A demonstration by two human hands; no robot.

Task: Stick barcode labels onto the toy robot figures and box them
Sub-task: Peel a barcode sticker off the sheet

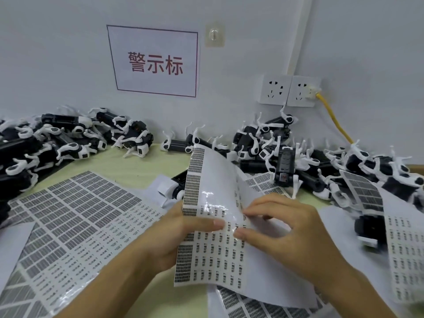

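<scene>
I hold a curled sheet of barcode labels (213, 187) upright in front of me. My left hand (183, 235) grips its left edge, thumb across the printed face. At the sheet's middle, the thumb and fingertips of my right hand (282, 230) pinch a small label. Just behind the sheet lies one black-and-white toy robot figure (171, 188), partly hidden. Piles of the same robot figures lie at the back left (68, 138) and at the back right (286, 154). No box is in view.
More label sheets lie flat at the left (75, 216), under my hands (263, 306) and over the robots at the right (403, 246). The pale green table (137, 164) meets a white wall with a red-lettered sign (156, 63), sockets (289, 90) and a yellow cable (335, 120).
</scene>
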